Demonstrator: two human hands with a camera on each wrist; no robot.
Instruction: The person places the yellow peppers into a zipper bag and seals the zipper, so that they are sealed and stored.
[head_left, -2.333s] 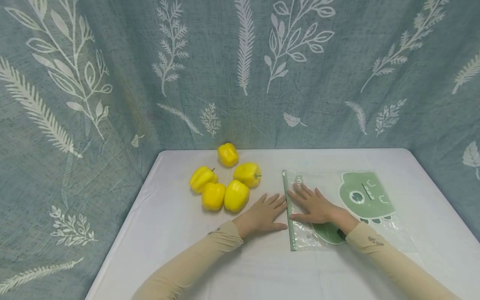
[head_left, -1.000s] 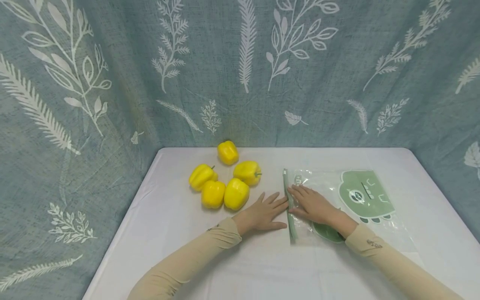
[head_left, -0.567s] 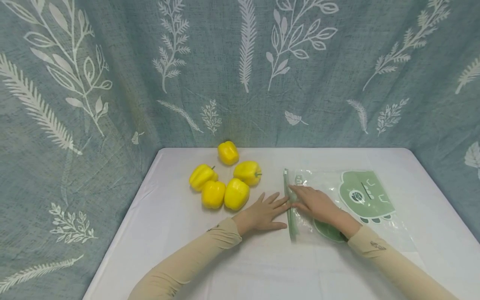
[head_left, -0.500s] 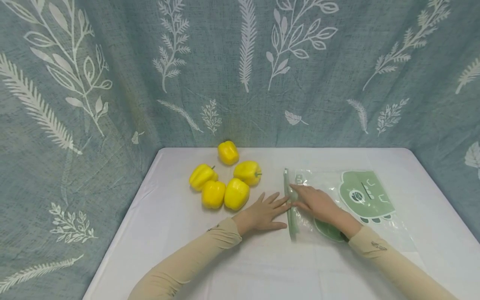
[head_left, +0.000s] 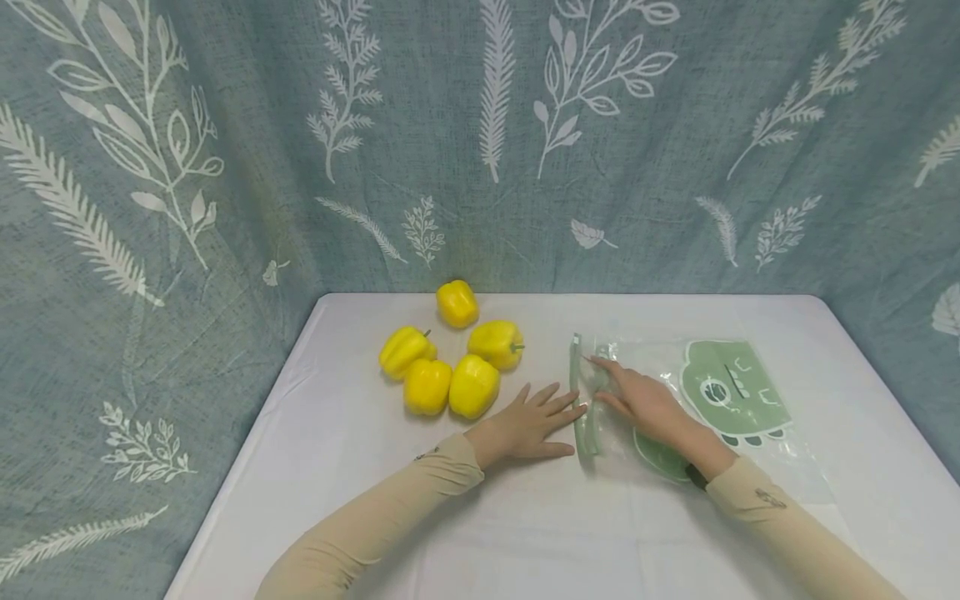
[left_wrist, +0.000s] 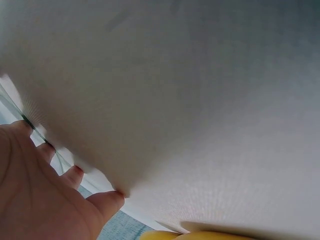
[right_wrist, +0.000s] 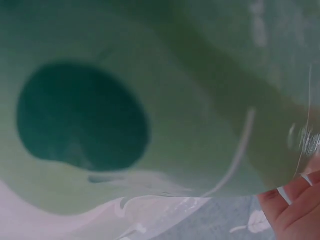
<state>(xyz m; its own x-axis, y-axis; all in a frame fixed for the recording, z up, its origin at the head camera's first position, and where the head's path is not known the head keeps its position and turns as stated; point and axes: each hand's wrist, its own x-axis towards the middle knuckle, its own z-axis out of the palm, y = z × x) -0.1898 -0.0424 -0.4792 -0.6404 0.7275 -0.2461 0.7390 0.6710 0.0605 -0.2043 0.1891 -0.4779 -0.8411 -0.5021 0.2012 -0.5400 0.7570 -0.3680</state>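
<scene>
Hands meeting at the green zip edge of a clear plastic bag on a white tabletop

Left hand [head_left: 529,423] lies flat on the white cloth-covered tabletop [head_left: 360,467], fingers [head_left: 557,403] straight and spread, tips just beside the bag's green zip strip [head_left: 582,408]. Right hand [head_left: 647,404] rests on the transparent plastic zip bag with a green cartoon print [head_left: 731,392], fingers [head_left: 609,369] straight and close together, pressing near the strip, which is lifted and buckled there. That bag lies flat on the tabletop's right half. Five yellow bell peppers [head_left: 450,358] sit clustered left of the bag, near the left hand. Behind hangs a grey-blue curtain with white leaf patterns [head_left: 225,167].
</scene>
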